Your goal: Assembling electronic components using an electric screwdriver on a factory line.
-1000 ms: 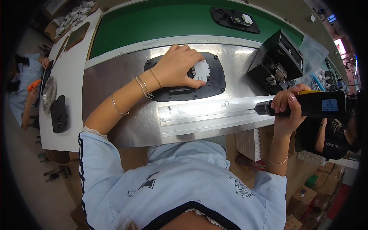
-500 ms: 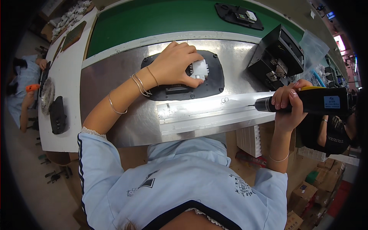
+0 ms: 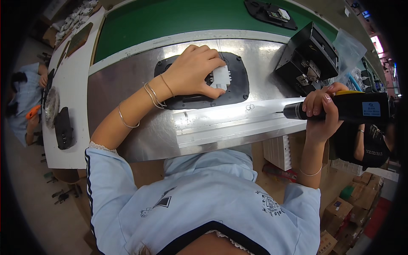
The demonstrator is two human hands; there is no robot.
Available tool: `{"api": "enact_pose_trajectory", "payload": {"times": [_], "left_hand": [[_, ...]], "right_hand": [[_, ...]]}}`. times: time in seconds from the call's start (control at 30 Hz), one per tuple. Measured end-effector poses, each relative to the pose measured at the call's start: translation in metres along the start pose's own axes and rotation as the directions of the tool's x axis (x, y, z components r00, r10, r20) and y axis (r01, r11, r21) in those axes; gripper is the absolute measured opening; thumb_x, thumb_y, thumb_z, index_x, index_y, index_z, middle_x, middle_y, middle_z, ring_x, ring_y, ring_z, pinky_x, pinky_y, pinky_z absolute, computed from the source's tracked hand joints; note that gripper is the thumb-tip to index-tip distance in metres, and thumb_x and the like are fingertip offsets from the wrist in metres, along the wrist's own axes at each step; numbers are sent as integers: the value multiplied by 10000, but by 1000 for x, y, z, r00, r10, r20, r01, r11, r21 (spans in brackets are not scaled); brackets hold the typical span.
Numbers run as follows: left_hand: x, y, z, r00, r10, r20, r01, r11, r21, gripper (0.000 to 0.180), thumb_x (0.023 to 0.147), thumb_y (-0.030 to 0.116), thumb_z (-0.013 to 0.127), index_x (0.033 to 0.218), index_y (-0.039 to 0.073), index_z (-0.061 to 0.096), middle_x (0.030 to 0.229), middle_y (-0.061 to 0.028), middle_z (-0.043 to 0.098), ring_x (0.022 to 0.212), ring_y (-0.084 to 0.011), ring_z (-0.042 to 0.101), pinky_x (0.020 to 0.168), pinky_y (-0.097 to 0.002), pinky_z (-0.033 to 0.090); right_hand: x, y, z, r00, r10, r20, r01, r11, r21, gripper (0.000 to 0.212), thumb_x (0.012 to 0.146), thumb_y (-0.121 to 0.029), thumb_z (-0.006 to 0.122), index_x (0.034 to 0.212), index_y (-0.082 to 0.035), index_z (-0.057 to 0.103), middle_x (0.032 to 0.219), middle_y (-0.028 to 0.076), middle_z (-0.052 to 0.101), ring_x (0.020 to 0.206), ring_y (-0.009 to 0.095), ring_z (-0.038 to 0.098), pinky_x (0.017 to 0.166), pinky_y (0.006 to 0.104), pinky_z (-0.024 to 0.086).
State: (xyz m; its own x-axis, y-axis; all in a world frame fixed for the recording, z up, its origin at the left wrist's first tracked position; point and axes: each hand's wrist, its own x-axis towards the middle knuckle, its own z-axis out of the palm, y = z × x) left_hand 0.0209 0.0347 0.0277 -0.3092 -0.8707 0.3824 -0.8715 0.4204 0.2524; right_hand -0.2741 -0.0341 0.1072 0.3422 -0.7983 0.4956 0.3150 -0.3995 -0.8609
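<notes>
My left hand (image 3: 193,73) curls its thumb and fingers around a white plastic block (image 3: 221,78) with small teeth along its sides. The block rests on a black plastic panel (image 3: 238,93) with rounded corners, lying flat on the metal work surface. Part of the panel is hidden under my hand and wrist. On the right, my right hand (image 3: 321,108) is wrapped around a black electric screwdriver (image 3: 352,109) with a blue label. Its thin bit (image 3: 278,112) points left, above a pale strip (image 3: 229,123) at the table's near edge, apart from the panel.
Behind the table runs a green conveyor belt (image 3: 170,23) carrying another black panel (image 3: 270,15) with a white block. A black box-shaped holder (image 3: 306,59) stands at the right, beside a clear plastic bag (image 3: 350,49). Co-workers sit at far left (image 3: 27,97) and right (image 3: 361,144).
The panel on the green belt has shifted right and away. My right hand and screwdriver are slightly farther right; my left hand keeps its grip on the block.
</notes>
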Motion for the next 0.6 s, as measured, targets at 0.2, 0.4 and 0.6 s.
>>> {"api": "enact_pose_trajectory", "payload": {"times": [0.2,0.4,0.6], "left_hand": [[0,-3,2,1000,15,4,-15,999,-30,733,685,427,761,1294,83,540,1143,-74,604,1137,-279,504,1019,-396,356],[5,-7,2,993,18,116,7,978,-208,895,681,430,755,1432,88,407,1196,-53,635,1172,-253,503,1056,-404,305],[7,-5,-1,992,1,128,26,977,-210,867,684,434,754,1409,84,434,1178,-59,631,1159,-253,507,1049,-397,302]], "right_hand": [[0,-2,3,1000,2,3,-2,1000,0,214,846,-90,522,1026,-17,432,560,21,395,432,129,407,455,266,409],[-1,-3,4,1000,11,-4,-11,1000,-2,211,845,-88,527,1021,-18,434,562,20,398,430,125,407,453,268,408],[0,-4,1,1000,13,14,-14,1000,14,213,842,-89,523,1019,-15,432,570,20,404,433,125,412,457,268,411]]}}
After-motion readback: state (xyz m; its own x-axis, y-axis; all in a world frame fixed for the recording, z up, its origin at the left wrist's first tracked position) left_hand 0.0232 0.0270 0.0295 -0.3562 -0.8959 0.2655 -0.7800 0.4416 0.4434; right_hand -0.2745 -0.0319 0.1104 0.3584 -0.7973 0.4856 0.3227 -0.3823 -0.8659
